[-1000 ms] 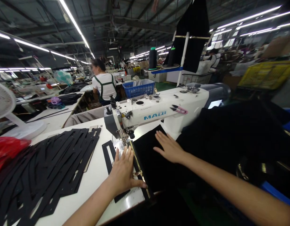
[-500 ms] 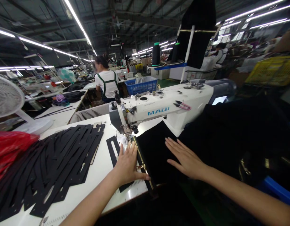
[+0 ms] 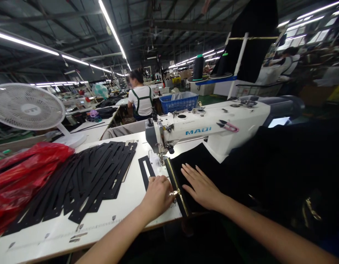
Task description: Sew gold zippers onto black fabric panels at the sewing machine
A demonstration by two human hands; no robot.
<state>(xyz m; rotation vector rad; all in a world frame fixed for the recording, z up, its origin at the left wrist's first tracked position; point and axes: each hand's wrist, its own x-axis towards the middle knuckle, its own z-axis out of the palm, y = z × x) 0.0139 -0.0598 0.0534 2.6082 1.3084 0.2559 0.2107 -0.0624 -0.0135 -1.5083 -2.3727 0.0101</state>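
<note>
My left hand (image 3: 157,195) is closed, fingers curled, with thumb and forefinger at the gold zipper pull (image 3: 175,193). The pull sits on a gold-toothed zipper (image 3: 181,200) along the left edge of a black fabric piece (image 3: 203,156). Flat on that fabric, fingers stretched, lies my right hand (image 3: 202,187). The zipper's far end reaches the needle area of a white sewing machine (image 3: 224,117). A black slotted strip (image 3: 143,167) lies just left of the needle, partly hidden behind my left hand.
Many black cut strips (image 3: 103,172) are heaped on the white table (image 3: 125,223), beside a red plastic bag (image 3: 34,168) and a white fan (image 3: 29,108). Pink-handled thread snips (image 3: 230,126) rest on the machine. Dark fabric (image 3: 282,165) is piled at right. A person (image 3: 141,99) stands beyond.
My left hand has gone from spread fingers near the needle to curled fingers at the zipper pull, nearer me. My right hand stays flat, closer to the zipper. The view has turned left.
</note>
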